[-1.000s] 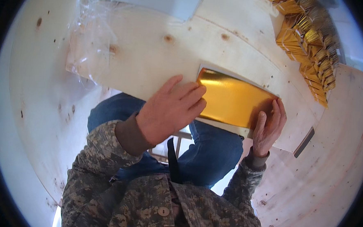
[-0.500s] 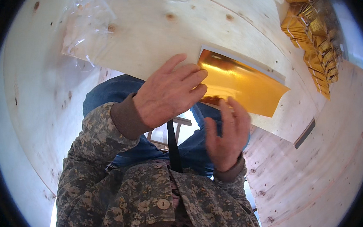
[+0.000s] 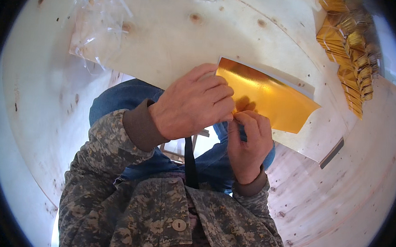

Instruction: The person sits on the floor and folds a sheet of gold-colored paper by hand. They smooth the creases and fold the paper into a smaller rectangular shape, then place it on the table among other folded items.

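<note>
A shiny gold foil sheet (image 3: 271,97) lies at the near edge of a pale wooden table (image 3: 175,37), its underside white along the far rim. My left hand (image 3: 192,103) rests on the sheet's left end, fingers curled over it. My right hand (image 3: 248,142) is just below, its fingertips pinching the sheet's near edge next to the left fingers. Both hands touch the sheet at the same spot. My camouflage jacket sleeves and blue trousers fill the lower middle.
A crumpled clear plastic bag (image 3: 98,26) lies on the table at the far left. A heap of gold foil pieces (image 3: 351,55) sits at the far right. A wooden floor (image 3: 346,198) shows at the lower right.
My right hand has left the sheet's right end and come in to its near left edge beside the left hand. The sheet's right end now lies free.
</note>
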Available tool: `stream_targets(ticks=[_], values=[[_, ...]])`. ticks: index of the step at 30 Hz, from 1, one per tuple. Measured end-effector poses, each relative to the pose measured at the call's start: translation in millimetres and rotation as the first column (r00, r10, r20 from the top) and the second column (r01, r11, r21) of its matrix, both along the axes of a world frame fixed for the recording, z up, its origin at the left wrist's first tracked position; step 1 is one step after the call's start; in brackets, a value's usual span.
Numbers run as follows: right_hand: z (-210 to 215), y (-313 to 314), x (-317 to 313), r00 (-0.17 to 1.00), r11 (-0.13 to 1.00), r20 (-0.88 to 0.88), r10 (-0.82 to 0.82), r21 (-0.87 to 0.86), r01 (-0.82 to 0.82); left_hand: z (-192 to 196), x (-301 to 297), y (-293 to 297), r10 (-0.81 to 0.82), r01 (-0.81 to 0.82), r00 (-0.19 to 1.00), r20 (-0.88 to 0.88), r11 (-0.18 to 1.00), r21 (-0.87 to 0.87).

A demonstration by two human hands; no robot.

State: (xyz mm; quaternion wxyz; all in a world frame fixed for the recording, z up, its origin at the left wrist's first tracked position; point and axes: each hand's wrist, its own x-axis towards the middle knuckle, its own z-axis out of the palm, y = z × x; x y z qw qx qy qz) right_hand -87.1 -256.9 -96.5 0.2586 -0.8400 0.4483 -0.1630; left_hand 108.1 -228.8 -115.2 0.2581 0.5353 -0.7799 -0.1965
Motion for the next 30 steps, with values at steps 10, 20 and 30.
stream_targets(ticks=[10, 20, 30], values=[[-4.2, -15.5, -5.6, 0.932, 0.907, 0.151, -0.33, 0.324, 0.269, -5.2, 4.5, -7.1, 0.186, -0.19, 0.98, 0.067, 0.979, 0.073], [-16.4, -17.8, -7.1, 0.912, 0.897, 0.133, -0.387, 0.283, 0.339, -4.7, 1.6, -12.1, 0.238, -0.238, 0.971, 0.005, 0.97, 0.048], [-13.5, -25.9, -1.8, 0.896, 0.88, 0.123, -0.427, 0.285, 0.38, -7.6, -1.3, -9.1, 0.255, -0.255, 0.967, 0.007, 0.967, -0.02]])
